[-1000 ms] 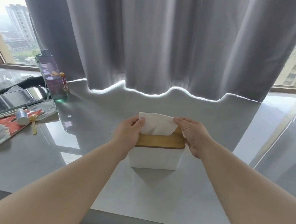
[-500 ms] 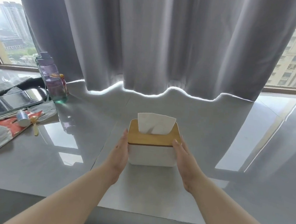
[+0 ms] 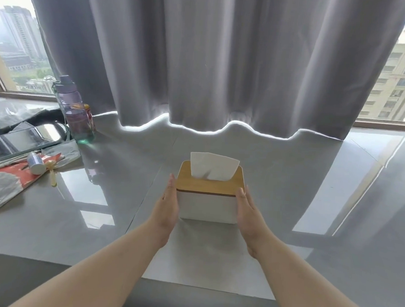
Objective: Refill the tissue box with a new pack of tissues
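Now, tissue box (image 3: 208, 204) between flat hands, left hand (image 3: 167, 207), right hand (image 3: 250, 214)

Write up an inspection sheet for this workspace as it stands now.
Surface: glossy grey countertop, window light reflected on it.
Job's things: white tissue box upright, wooden lid seated; one tissue standing out of the slot.
Clutter: far left, purple water bottle, phone, small silver can on red-and-white paper.
Hands: left hand and right hand flat, open, flanking the box's sides; whether they touch it cannot be told.
Cables: nothing seen.
Surroundings: grey curtain behind; windows with buildings either side.
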Demonstrator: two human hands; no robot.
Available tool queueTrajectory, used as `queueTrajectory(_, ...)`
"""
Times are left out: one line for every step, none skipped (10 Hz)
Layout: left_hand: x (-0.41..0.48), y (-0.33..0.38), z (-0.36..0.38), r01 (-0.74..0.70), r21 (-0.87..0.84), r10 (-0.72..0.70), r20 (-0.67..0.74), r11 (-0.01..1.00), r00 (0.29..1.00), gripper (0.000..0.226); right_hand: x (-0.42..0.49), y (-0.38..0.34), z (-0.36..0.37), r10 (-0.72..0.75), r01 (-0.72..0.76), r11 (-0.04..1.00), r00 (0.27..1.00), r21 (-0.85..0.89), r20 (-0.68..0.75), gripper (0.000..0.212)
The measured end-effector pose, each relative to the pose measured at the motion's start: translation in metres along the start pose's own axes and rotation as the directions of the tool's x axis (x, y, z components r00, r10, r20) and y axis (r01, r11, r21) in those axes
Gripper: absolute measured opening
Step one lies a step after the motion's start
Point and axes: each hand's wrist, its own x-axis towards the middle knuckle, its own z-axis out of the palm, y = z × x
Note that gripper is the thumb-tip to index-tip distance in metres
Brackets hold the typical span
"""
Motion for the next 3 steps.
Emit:
queueTrajectory(0.002,0.0,-0.001,0.034,-0.026,-0.033,0.025,0.999,0.999,0.045,0.004,0.003,0.001,0.022,-0.022,1.0,1.0,0.001,0.003,0.053)
queueTrajectory(-0.001,0.003,-0.006,0.038,-0.051,-0.036,0.038,0.998,0.999,0.045,0.007,-0.003,-0.005,0.081,-0.081,0.997,0.997,0.008,-0.006,0.057)
queueTrajectory(0.007,0.002,-0.015,0.037,-0.007,-0.038,-0.096,0.999,0.995,0.056,0.007,-0.015,-0.013,0.013,-0.025,0.998,0.982,-0.061,-0.188,0.046)
